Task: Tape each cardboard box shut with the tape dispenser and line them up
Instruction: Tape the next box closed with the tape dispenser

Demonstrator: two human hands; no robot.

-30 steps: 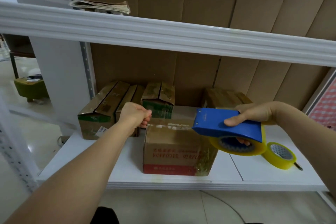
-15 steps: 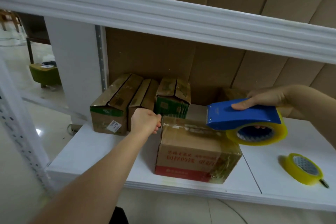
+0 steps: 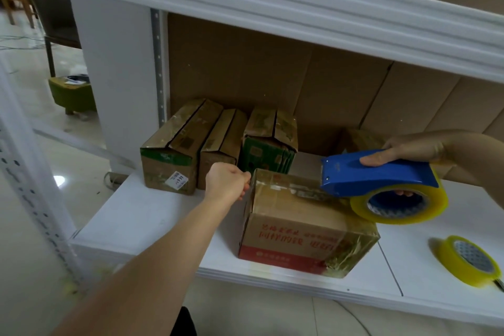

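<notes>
A brown cardboard box (image 3: 297,229) with red print stands on the white shelf (image 3: 152,215) near its front edge. My left hand (image 3: 226,181) is curled at the box's top left corner, pinching the tape end there. My right hand (image 3: 409,148) grips the blue tape dispenser (image 3: 379,172), its nose on the box's top seam. A yellow tape roll sits in the dispenser. Three taped boxes (image 3: 218,144) stand in a row at the back left. Another box (image 3: 360,136) is half hidden behind my right hand.
A loose yellow tape roll (image 3: 466,260) lies on the shelf at the right. An upper white shelf edge (image 3: 272,5) crosses overhead. Brown cardboard backs the shelf. A green stool (image 3: 72,93) stands on the floor at the left.
The dispenser has stayed on the box's top near its right side while the view shifted left and closer. My left hand still holds the left corner.
</notes>
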